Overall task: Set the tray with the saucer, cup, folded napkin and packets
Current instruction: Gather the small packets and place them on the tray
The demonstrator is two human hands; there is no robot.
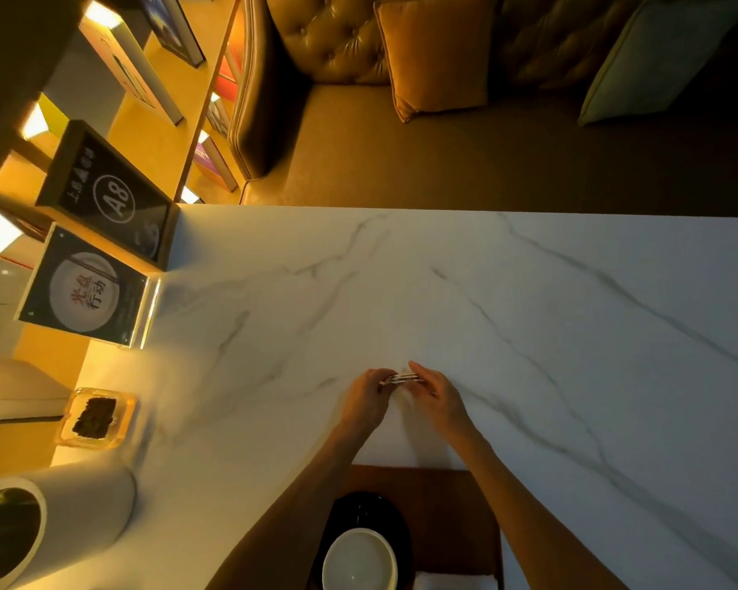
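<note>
A brown tray (448, 504) lies at the near edge of the white marble table. On it sits a black saucer (358, 511) with a white cup (358, 559) standing on it. A white folded napkin (452, 583) shows at the tray's bottom right corner. Beyond the tray, my left hand (365, 398) and my right hand (437, 398) meet over the table. Both pinch a small bundle of thin packets (403, 379), one hand at each end. My forearms cross over the tray's two sides.
A white cylinder holder (82, 508) lies at the near left. A glass dish with dark contents (97, 417) sits behind it. Two dark sign stands (86, 287) stand at the table's left edge. A leather sofa with cushions (435, 57) runs behind the table.
</note>
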